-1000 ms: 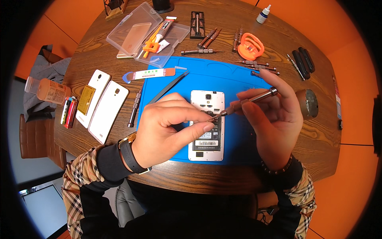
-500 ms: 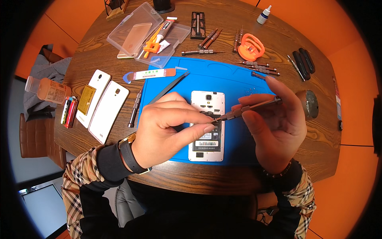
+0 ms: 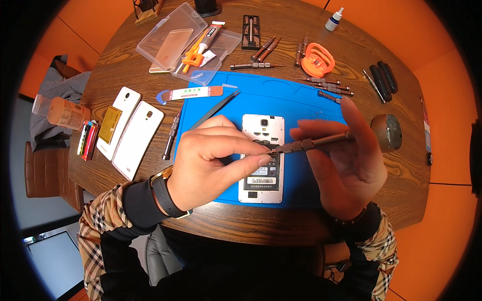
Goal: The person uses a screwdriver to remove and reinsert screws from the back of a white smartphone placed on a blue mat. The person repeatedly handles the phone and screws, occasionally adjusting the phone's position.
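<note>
Over an opened phone [image 3: 261, 195], my left hand [image 3: 211, 160] pinches the tip end of a small brown screwdriver [image 3: 301, 145] between thumb and forefinger. Whether a tiny screw is also in that pinch is hidden. My right hand [image 3: 349, 165] has its fingers curved about the screwdriver's handle, whose rear end meets the base of the fingers. The tool lies almost level, tip toward the left. Below the hands, the phone rests back up on a blue mat [image 3: 306, 185], its dark battery [image 3: 263, 183] partly covered by my left fingers.
Tweezers [image 3: 216, 109] and tiny loose screws [image 3: 321, 114] lie on the mat. To the left are white phone covers [image 3: 138, 140] and another screwdriver [image 3: 171, 135]. Beyond stand a clear box [image 3: 221, 52], an orange suction cup [image 3: 317, 60] and more screwdrivers [image 3: 326, 86]. A round tin [image 3: 386, 133] sits right.
The screwdriver has tilted a little closer to level, and its rear end has slipped behind my right fingers. My right forefinger has shifted slightly; my left hand keeps its pinch in nearly the same place.
</note>
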The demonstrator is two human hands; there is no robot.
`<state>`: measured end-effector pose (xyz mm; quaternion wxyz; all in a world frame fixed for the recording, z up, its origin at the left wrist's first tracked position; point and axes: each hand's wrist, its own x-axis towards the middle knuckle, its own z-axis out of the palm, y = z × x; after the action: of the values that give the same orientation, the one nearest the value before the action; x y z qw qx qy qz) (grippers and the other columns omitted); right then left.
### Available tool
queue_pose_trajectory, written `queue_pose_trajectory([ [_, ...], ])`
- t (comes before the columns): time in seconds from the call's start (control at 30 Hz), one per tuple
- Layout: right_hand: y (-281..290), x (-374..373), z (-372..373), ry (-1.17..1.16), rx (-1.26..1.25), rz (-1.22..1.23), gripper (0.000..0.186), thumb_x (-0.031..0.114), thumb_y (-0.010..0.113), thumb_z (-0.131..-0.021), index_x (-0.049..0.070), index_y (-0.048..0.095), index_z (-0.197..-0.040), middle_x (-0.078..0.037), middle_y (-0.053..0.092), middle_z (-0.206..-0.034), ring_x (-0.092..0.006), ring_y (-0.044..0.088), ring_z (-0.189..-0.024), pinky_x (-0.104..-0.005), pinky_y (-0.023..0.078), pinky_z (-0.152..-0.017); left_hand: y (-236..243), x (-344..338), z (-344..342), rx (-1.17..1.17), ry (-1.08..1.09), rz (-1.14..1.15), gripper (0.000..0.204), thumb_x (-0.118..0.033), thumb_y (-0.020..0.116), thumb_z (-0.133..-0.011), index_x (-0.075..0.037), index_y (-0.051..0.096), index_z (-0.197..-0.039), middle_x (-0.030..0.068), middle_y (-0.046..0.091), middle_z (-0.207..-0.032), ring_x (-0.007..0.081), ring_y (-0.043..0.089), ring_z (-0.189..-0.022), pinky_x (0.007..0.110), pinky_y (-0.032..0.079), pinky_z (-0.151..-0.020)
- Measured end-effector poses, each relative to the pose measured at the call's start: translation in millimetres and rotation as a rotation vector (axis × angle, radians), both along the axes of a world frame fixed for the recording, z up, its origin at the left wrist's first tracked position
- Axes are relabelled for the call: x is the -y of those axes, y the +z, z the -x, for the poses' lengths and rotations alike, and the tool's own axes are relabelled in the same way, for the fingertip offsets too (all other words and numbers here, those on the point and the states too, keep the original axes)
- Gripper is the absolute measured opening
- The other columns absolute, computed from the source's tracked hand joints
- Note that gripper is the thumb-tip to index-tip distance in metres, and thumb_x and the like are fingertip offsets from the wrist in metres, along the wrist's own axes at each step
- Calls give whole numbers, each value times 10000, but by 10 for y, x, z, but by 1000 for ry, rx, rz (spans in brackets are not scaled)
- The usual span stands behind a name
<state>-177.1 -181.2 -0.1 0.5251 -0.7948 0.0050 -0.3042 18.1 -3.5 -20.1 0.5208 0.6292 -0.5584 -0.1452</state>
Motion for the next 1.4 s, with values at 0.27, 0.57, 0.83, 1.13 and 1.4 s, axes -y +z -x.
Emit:
queue_pose_trajectory([
  [0.27,-5,-18,-13,-28,-24,-45,770,-106,703,-1045,15,358,-1722,-229,745,-1243,-319,785,-1158,-436,627,-1043,-6,-1,3,7,14,4,118,-68,929,-872,-74,893,-984,64,865,-967,184,732,-840,331,548,-785],
  [0.57,-24,-99,-50,-129,-53,-181,722,-79,726,-1044,-9,407,-1689,-199,761,-1189,-293,800,-1093,-411,645,-1003,26,4,29,-10,30,-20,169,-89,948,-849,-71,890,-1006,44,855,-936,178,722,-838,329,543,-773],
  [0.83,10,32,-132,-285,122,-293,671,4,709,-1090,-51,401,-1683,-180,772,-1174,-259,805,-1014,-405,686,-916,41,22,47,253,-39,11,313,-197,987,-785,-82,834,-1033,25,793,-984,236,704,-921,370,549,-811],
  [1.13,7,289,-180,-326,239,-267,711,-65,734,-1061,-56,409,-1693,-161,783,-1221,-159,770,-1088,-294,647,-964,-60,-89,234,547,-43,-229,873,-470,957,-760,-59,685,-1480,239,588,-1593,422,570,-1471,511,475,-1169],
  [1.4,-36,235,-389,-271,183,-80,699,-122,725,-1037,-80,444,-1676,-181,753,-1271,-175,769,-1123,-286,626,-998,-75,-92,264,553,26,-232,854,-463,955,-754,-91,699,-1479,203,601,-1606,404,567,-1463,502,476,-1136],
])
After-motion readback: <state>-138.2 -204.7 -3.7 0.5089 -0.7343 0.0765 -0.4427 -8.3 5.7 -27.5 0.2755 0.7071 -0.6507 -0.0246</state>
